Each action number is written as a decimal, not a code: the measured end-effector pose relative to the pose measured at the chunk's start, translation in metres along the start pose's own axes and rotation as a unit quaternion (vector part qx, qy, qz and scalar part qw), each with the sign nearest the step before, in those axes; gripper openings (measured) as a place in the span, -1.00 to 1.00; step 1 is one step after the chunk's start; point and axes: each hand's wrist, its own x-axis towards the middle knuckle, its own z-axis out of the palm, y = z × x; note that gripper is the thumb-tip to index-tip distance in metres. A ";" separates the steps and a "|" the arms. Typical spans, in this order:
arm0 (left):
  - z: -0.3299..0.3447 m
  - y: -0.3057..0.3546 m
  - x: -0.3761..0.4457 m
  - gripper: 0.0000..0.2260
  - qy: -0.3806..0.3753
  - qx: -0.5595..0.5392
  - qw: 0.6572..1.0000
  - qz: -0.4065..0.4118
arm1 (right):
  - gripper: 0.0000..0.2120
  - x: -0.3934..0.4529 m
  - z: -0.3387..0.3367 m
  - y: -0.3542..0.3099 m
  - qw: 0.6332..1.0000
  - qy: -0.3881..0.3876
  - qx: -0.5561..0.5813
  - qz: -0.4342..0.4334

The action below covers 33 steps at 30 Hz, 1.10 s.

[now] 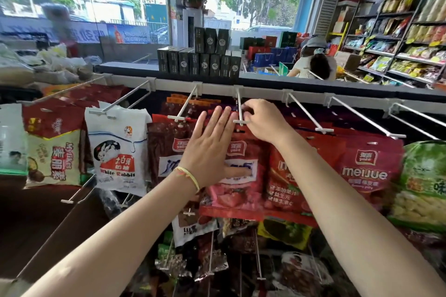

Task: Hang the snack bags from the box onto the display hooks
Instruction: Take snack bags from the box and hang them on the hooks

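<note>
A red snack bag (pixel 241 183) hangs at the white display hook (pixel 240 113) in the middle of the top rail. My left hand (pixel 210 149) lies flat against the bag's front with straight fingers, thumb across its label. My right hand (pixel 261 120) pinches the bag's top edge by the hook's tip. More red bags hang on the neighbouring hooks. The cardboard box (pixel 48 224) sits low at the left, its inside dark.
A White Rabbit bag (pixel 118 152) and a yellow-red bag (pixel 53 154) hang to the left, a meijue bag (pixel 366 169) and a green bag (pixel 424 183) to the right. Lower hooks (pixel 212 255) hold more bags. Dark boxes (pixel 200 62) top the rack; a person (pixel 313 62) crouches beyond.
</note>
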 end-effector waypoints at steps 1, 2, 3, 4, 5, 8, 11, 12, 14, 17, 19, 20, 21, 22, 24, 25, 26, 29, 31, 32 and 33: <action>0.000 0.001 0.001 0.10 0.001 -0.001 1.000 -0.004 | -0.76 0.005 0.001 -0.001 1.000 -0.016 0.004 0.009; 0.001 0.001 0.002 0.10 0.001 -0.001 1.000 -0.007 | -0.77 0.009 0.002 0.000 1.000 -0.023 0.014 0.016; 0.002 0.002 0.003 0.11 -0.001 -0.002 1.000 -0.008 | -0.78 0.013 0.001 0.000 0.999 -0.025 0.026 0.019; 0.002 0.003 0.003 0.11 -0.002 -0.001 1.000 -0.010 | -0.79 0.015 0.001 0.002 0.999 -0.027 0.035 0.018; 0.002 0.004 0.003 0.11 -0.004 -0.001 1.000 -0.011 | -0.80 0.016 0.000 0.003 0.999 -0.033 0.042 0.012; 0.000 0.005 0.004 0.10 -0.011 0.001 1.000 -0.014 | -0.81 0.016 -0.004 0.005 0.997 -0.056 0.059 0.000; -0.002 0.005 0.004 0.11 -0.013 -0.002 1.000 -0.015 | -0.79 0.014 -0.009 0.004 0.995 -0.069 0.072 -0.010; -0.002 0.005 0.004 0.11 -0.013 -0.002 1.000 -0.015 | -0.78 0.013 -0.010 0.004 0.995 -0.070 0.072 -0.010; -0.003 0.005 0.005 0.10 -0.016 -0.001 1.000 -0.013 | -0.77 0.012 -0.011 0.005 0.994 -0.065 0.085 0.000; -0.004 0.004 0.006 0.06 -0.011 -0.004 1.000 -0.010 | -0.72 0.012 -0.009 0.001 0.991 0.003 0.127 0.034; -0.003 0.004 0.007 0.05 -0.005 -0.001 1.000 -0.006 | -0.69 0.015 -0.008 0.000 0.992 0.048 0.116 0.033; -0.002 0.003 0.007 0.05 -0.003 0.001 1.000 -0.005 | -0.67 0.017 -0.007 0.000 0.992 0.043 0.112 0.030; -0.001 0.003 0.007 0.05 -0.001 0.002 1.000 -0.003 | -0.64 0.020 -0.007 0.000 0.992 0.025 0.116 0.035; -0.001 0.003 0.007 0.05 0.000 0.003 1.000 -0.003 | -0.63 0.024 -0.005 0.002 0.991 0.004 0.125 0.046; -0.001 0.003 0.007 0.05 -0.001 0.001 1.000 -0.003 | -0.63 0.028 -0.003 0.005 0.987 -0.021 0.141 0.076; 0.000 0.003 0.007 0.05 -0.001 0.000 1.000 -0.003 | -0.64 0.030 -0.003 0.006 0.985 -0.026 0.145 0.087; 0.000 0.003 0.006 0.04 0.000 -0.002 1.000 -0.003 | -0.64 0.030 -0.002 0.005 0.984 -0.030 0.148 0.091; -0.001 0.003 0.005 0.04 0.000 -0.004 1.000 -0.004 | -0.65 0.031 -0.002 0.003 0.983 -0.029 0.156 0.089; -0.002 0.004 0.005 0.05 -0.003 -0.002 1.000 -0.005 | -0.69 0.033 -0.001 0.004 0.981 -0.019 0.168 0.094; -0.002 0.004 0.005 0.05 -0.004 -0.001 1.000 -0.006 | -0.70 0.034 -0.001 0.005 0.979 -0.017 0.177 0.098; -0.003 0.004 0.005 0.06 -0.005 -0.001 1.000 -0.006 | -0.70 0.035 0.000 0.006 0.977 -0.017 0.186 0.100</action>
